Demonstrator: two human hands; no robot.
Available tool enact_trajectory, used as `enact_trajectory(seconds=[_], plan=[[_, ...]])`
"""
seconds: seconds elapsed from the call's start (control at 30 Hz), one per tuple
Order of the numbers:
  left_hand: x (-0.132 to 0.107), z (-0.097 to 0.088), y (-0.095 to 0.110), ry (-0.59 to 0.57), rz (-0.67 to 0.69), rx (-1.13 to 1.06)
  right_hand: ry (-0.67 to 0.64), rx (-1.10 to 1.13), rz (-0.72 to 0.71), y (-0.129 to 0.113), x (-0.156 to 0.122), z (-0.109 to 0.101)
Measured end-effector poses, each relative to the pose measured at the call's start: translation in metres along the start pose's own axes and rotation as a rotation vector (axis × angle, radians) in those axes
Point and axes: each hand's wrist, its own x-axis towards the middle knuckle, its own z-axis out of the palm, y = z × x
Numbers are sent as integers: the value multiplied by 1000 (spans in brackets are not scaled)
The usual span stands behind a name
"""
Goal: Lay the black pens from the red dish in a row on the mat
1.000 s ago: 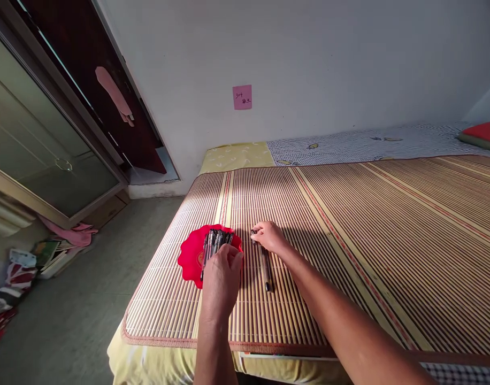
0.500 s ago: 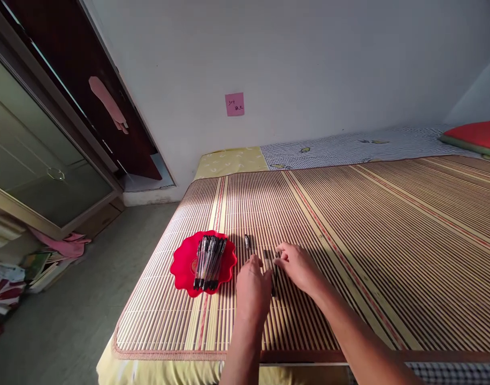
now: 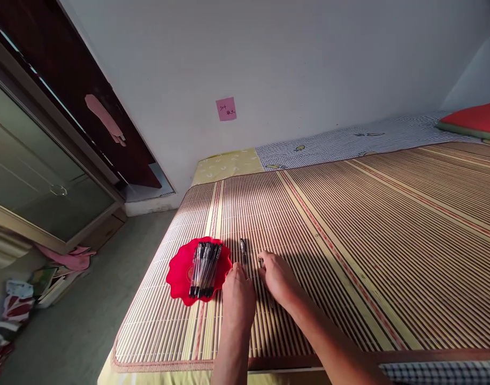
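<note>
A red scalloped plate (image 3: 176, 272) lies on the bamboo mat, bearing a bundle of clear-barrelled pens (image 3: 204, 270) with black caps and ends. Just right of the plate, one black-capped pen (image 3: 243, 248) rests on the mat, its lower part hidden behind my left hand (image 3: 239, 294). That hand's fingers are curled, and what they hold, if anything, is hidden. My right hand (image 3: 276, 274) is close by on the right, thumb and fingers pinched on a dark pen (image 3: 261, 262), of which only a small end shows.
The bamboo mat (image 3: 329, 214) covers a bed against a white wall carrying a pink note (image 3: 226, 109). A red folded cloth (image 3: 473, 117) lies far right. At left are a glass-panelled cabinet door (image 3: 48, 166), the floor (image 3: 120, 278) and books (image 3: 54, 280).
Both hands have moved slightly left and down in view, my right hand closer to my left. The pens between them are now mostly covered. The camera view has shifted a little.
</note>
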Motion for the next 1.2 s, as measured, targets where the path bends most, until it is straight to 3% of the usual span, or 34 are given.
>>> enact_trajectory(seconds=[0.33,0.67,1.0,1.2], plan=[[-2,-9,-4,-44,14,-10,-11,113,-27,-13,14,24],[0,-9,-9,-40,43,10,3,314,-94,-3,4,20],[3,-6,-16,-72,45,14,62,214,-64,-8,7,23],[4,-6,-16,-86,48,17,72,278,-49,-10,10,24]])
